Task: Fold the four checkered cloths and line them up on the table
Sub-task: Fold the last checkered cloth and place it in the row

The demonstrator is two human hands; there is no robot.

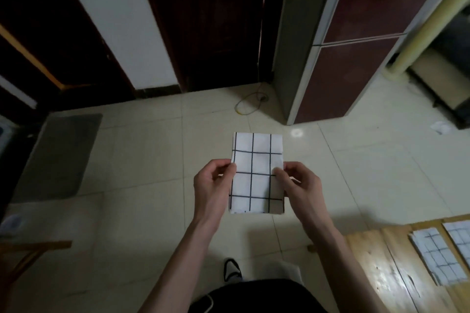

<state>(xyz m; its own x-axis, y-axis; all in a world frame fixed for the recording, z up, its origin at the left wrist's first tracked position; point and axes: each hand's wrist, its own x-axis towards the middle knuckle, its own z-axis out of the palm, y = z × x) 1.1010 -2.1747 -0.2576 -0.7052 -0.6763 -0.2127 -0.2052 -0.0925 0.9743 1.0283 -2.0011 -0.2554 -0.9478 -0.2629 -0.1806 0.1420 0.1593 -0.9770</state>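
A white cloth with black grid lines is folded into a narrow upright rectangle and held in the air above the tiled floor. My left hand pinches its left edge and my right hand pinches its right edge, at about mid-height. On the wooden table at the lower right lie two folded checkered cloths side by side: one in full view, the other cut off by the frame's right edge.
A grey mat lies on the floor at the left. A dark cabinet stands at the back right, with a yellow cable on the floor beside it. A wooden piece juts in at lower left. My shoe shows below.
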